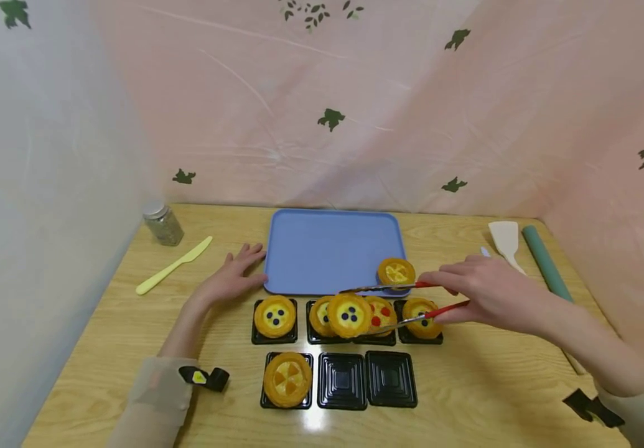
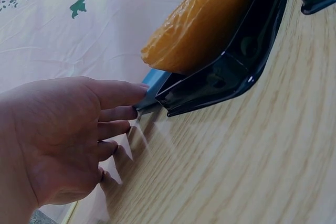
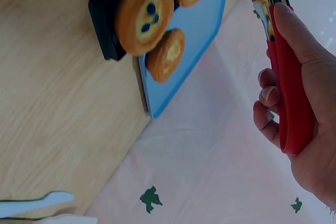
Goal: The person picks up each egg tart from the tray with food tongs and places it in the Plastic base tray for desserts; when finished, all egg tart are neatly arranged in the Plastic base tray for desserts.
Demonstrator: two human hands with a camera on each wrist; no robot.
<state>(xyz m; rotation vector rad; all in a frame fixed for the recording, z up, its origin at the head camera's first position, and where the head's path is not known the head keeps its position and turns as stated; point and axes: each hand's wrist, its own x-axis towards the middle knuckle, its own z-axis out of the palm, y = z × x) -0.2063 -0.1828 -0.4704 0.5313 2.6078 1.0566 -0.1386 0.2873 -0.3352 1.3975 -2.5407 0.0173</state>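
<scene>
My right hand (image 1: pixel 490 289) grips red-handled tongs (image 3: pixel 294 87), and a round tart with blue dots (image 1: pixel 350 315) sits between their metal arms. That tart is held up over the row of black square trays, partly covering a tart (image 1: pixel 320 316) and a red-dotted tart (image 1: pixel 380 314) in them. My left hand (image 1: pixel 234 277) rests with fingers extended at the left edge of the blue tray (image 1: pixel 333 249). On this tray's near right corner lies a yellow-topped tart (image 1: pixel 396 272). In the left wrist view a tart (image 2: pixel 199 30) in its black tray stands close to the left fingertips.
A blue-dotted tart (image 1: pixel 275 318) and another (image 1: pixel 424 318) fill the row's end trays. Nearer lie a tart (image 1: pixel 288 379) in its tray and two bare black trays (image 1: pixel 342 381). A jar (image 1: pixel 163 224) and yellow knife (image 1: pixel 175 266) lie left; a white spatula (image 1: pixel 504 239) and green roll (image 1: pixel 546 261) right.
</scene>
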